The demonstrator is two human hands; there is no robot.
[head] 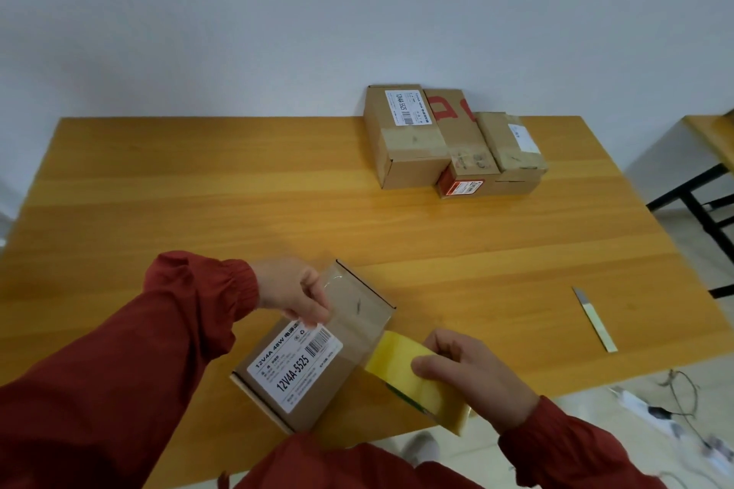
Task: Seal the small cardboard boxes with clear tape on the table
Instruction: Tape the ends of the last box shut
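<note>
cardboard box (313, 353) lies slantwise between the hands — left hand (292, 288) pinches clear tape (353, 316) onto its top, right hand (470, 375) grips the tape roll (413, 383) at its right edge.

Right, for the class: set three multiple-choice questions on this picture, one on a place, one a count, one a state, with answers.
1. Where on the wooden table does the slim metal blade lie?
A on the labelled box; B near the table's right edge; C among the far boxes.
2. How many brown cardboard boxes sit grouped at the far edge?
A one; B three; C five.
3. What is the right hand doing?
A gripping the yellowish tape roll; B lying flat; C holding the blade.
Answers: 1 B, it lies alone near that edge. 2 B, three sit side by side. 3 A, fingers curl round the roll.
</note>
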